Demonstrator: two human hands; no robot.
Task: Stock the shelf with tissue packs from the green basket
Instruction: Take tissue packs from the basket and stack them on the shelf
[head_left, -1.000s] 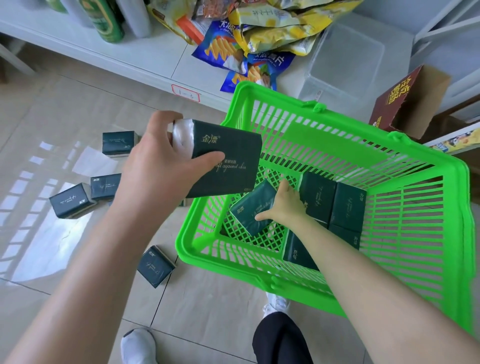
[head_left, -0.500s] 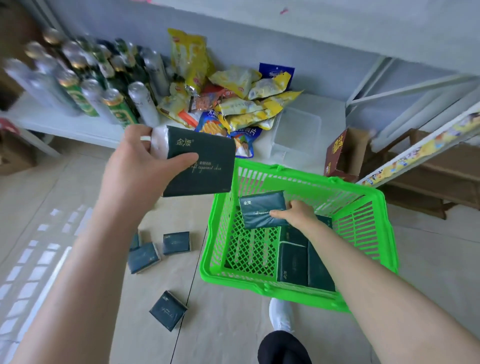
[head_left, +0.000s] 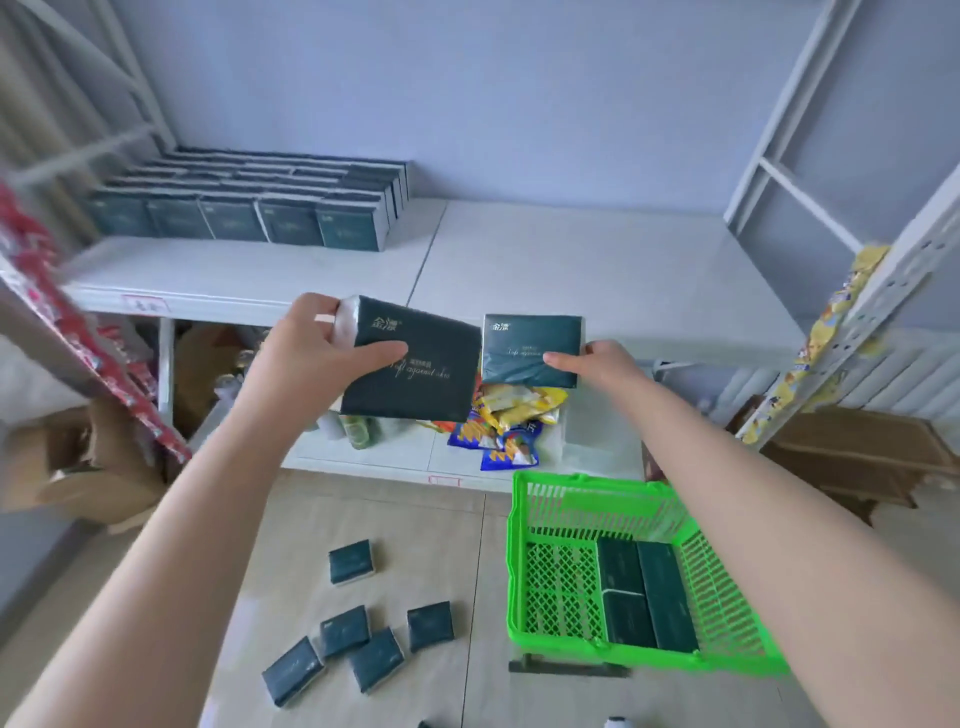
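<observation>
Left hand (head_left: 311, 353) grips tissue pack (head_left: 415, 374) (right hand (head_left: 602, 364) likewise).

The larger tissue pack (head_left: 415, 374) at mid-frame is dark green with gold lettering and a glossy white end. The smaller tissue pack (head_left: 530, 353) just right of it shows the same dark green and gold. The stocked packs (head_left: 234, 221) at upper left are dark green with white sides. The basket (head_left: 513, 561) at lower right is bright green, with a lattice floor and slatted walls. The shelf (head_left: 571, 270) is white, the wall (head_left: 467, 104) pale lavender-blue and the floor (head_left: 415, 514) beige tile. The snack bags (head_left: 511, 415) below centre are yellow and blue.
</observation>
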